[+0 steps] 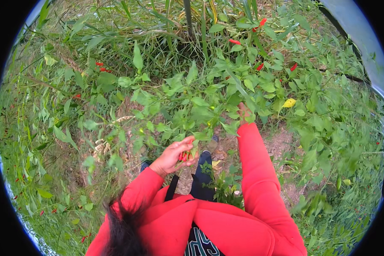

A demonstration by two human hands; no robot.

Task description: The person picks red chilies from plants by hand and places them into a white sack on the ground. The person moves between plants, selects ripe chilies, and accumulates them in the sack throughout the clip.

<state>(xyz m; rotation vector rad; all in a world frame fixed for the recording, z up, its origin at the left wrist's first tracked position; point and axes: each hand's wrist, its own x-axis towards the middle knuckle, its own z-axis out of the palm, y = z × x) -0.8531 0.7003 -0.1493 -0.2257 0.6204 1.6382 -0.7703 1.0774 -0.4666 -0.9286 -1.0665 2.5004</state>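
Observation:
Several red chili peppers (pixel 184 156) lie in the curled fingers of my left hand (pixel 176 156), low in front of my body. Leaves of the chili plant (pixel 200 110) hang just over that hand. My right hand (pixel 244 113) reaches up into the same foliage, its fingers hidden behind leaves, so what it touches there cannot be seen. Beyond it, more ripe peppers show among the leaves: one red pepper (pixel 260 66), another red pepper (pixel 294 67) to its right, and a red pepper (pixel 234 42) higher up.
Red peppers (pixel 104 69) also hang at the left. A thin dark stake (pixel 187 16) stands in the tall grass ahead. One yellow leaf (pixel 289 102) is right of my right hand. Bare soil (pixel 278 140) shows beneath, near my shoe (pixel 212 144). Dense plants surround me.

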